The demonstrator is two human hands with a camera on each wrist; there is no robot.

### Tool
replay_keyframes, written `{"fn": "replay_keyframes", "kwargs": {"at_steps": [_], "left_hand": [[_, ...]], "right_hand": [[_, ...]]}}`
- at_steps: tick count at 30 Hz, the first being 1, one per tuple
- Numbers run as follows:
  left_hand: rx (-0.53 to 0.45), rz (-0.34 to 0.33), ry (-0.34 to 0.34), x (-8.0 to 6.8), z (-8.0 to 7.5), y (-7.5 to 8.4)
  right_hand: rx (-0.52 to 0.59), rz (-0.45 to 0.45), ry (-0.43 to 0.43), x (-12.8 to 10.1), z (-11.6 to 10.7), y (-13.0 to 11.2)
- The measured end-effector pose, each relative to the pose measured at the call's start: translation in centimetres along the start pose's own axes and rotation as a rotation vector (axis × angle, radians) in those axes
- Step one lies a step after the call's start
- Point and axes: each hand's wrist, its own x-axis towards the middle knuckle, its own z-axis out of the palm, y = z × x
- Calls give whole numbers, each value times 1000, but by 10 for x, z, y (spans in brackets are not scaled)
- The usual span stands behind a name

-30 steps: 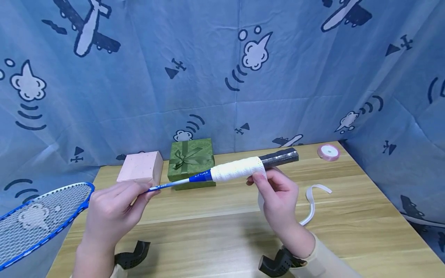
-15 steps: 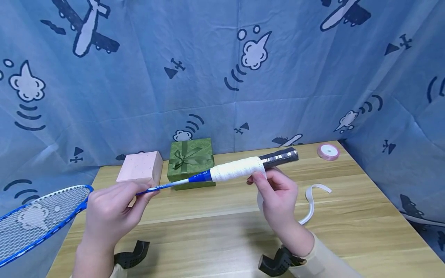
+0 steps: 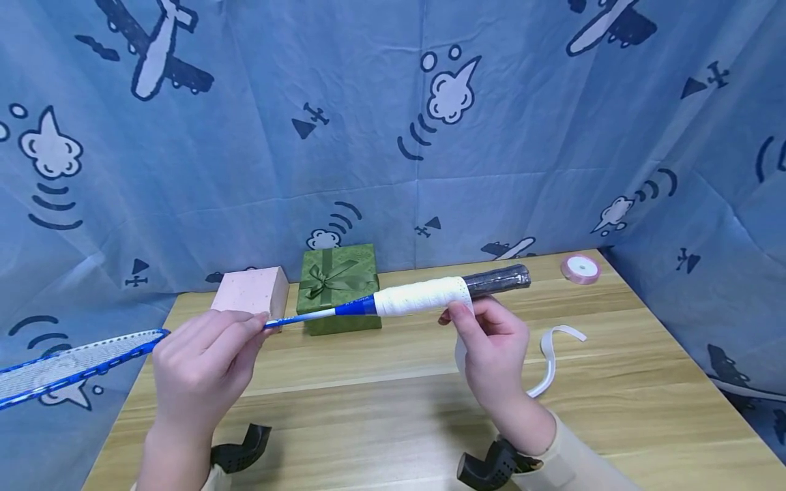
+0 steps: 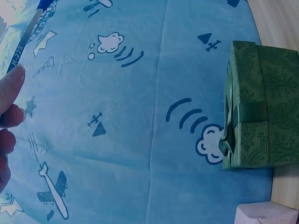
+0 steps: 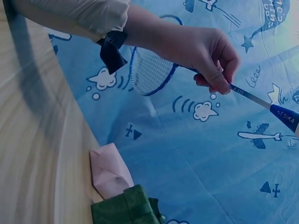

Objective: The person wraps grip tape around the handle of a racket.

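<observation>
the racket handle [image 3: 451, 292] hovered above the tabletop [image 3: 393, 402], mostly wrapped in white tape [image 3: 424, 298], its dark butt end left bare; the left hand [image 3: 202, 365] pinched the shaft [image 3: 301, 318]; the right hand [image 3: 494, 354] apparently pinched the tape's loose tail.

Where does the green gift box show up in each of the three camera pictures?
Head view: green gift box stands at the back of the table, centre, behind the racket shaft.
Left wrist view: it fills the right edge, seen turned sideways.
Right wrist view: only a corner shows at the bottom.
Shared landmark: the pink block next to it.
</observation>
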Motion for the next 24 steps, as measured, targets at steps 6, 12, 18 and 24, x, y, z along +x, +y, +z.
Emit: {"fn": "replay_keyframes", "kwargs": {"at_steps": [6, 12, 18, 24], "left_hand": [[-40, 9, -58, 0, -2, 0], [-59, 27, -76, 1, -3, -1], [-67, 16, -130, -1, -3, -1], [-70, 22, -141, -2, -4, -2]], "right_hand": [[14, -9, -16, 1, 0, -1], [10, 3, -6, 2, 0, -1], [-104, 55, 22, 1, -1, -1], [-150, 6, 6, -1, -2, -4]]}}
